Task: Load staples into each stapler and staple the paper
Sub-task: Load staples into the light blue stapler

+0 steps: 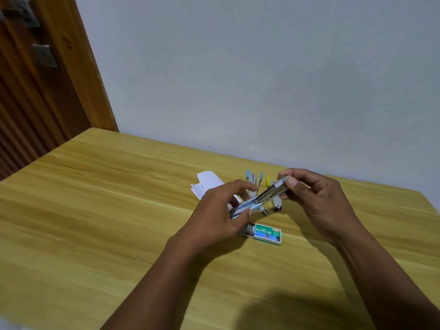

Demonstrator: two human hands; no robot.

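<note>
I hold a metal stapler [262, 197] swung open above the table. My left hand [221, 215] grips its lower end and my right hand [312, 196] pinches its upper end between thumb and fingers. Below it lies a green staple box [266, 233] marked No.10-1M, slid partly open with grey staples showing at its left end. Behind the hands stand a blue stapler [252, 181] and a yellow stapler [273, 196], both opened. Folded white paper [207, 184] lies to the left, partly hidden by my left hand.
The wooden table [107, 210] runs up to a pale wall [238, 79] at the back. A brown wooden door [35, 79] stands beyond the table's left corner.
</note>
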